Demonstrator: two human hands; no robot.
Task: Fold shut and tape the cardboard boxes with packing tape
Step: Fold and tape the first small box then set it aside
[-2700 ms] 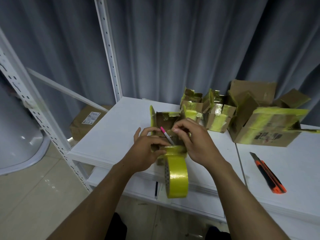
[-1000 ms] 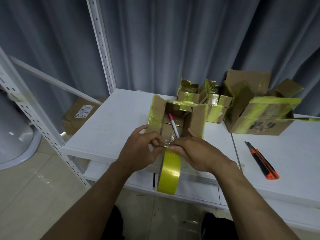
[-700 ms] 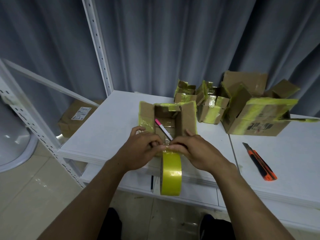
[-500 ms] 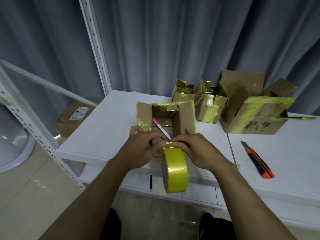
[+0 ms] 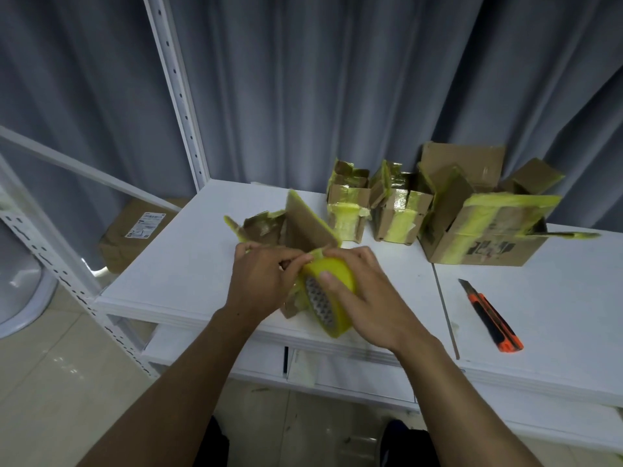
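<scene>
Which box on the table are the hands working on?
The small open box at the front edge, held by the left hand, beside the tape roll the right hand grips; three others stand behind.

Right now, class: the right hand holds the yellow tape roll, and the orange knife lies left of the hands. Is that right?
No. The head view shows the orange knife lying right of the right hand, which does hold the yellow tape roll.
</scene>
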